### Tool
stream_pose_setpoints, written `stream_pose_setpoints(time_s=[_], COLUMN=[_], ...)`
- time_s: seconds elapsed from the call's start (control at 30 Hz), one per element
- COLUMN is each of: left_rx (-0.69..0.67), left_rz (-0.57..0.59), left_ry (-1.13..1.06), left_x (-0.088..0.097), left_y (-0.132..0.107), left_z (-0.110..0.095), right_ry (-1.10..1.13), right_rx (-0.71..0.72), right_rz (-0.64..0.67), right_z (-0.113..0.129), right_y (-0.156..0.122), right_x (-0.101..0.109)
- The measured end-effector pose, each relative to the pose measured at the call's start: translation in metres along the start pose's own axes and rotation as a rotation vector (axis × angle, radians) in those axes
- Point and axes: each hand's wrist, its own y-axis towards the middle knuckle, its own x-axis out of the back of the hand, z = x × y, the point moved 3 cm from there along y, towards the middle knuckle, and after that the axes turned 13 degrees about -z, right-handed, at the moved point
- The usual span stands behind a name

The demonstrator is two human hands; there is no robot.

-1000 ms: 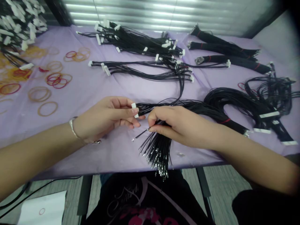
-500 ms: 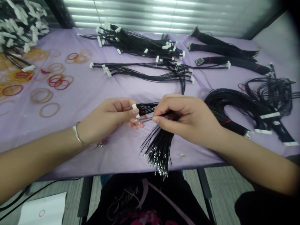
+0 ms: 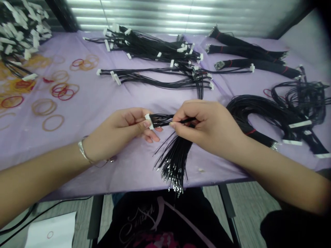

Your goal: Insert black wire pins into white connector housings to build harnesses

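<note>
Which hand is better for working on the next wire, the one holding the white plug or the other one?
Probably your right hand. Its fingertips already pinch a black wire, right above the hanging bunch of wires. Your left hand looks busy gripping the white plug.

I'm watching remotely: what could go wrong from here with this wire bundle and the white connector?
A hard tug by the right hand on the black wire near the white connector in the left hand might strain the wire where it enters the connector. The loose crimped metal terminals fan out at the edge of the lilac table cloth, so they might snag or bend there.
</note>
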Motion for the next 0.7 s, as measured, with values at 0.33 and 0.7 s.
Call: stream_pose_setpoints(time_s=[0.33, 0.7], left_rx=[-0.034, -0.037], left_rz=[-0.003, 0.0], left_ry=[0.119, 0.183], left_x=[-0.0001, 0.0011], left_y=[-0.0003, 0.0016], left_z=[-0.0037, -0.0016], right_ry=[0.001, -0.009], right_rx=[0.043, 0.07], right_rz=[0.018, 0.027], right_z=[-0.0007, -0.001], right_y=[-0.0004, 0.0006], right_x=[-0.0018, -0.0037])
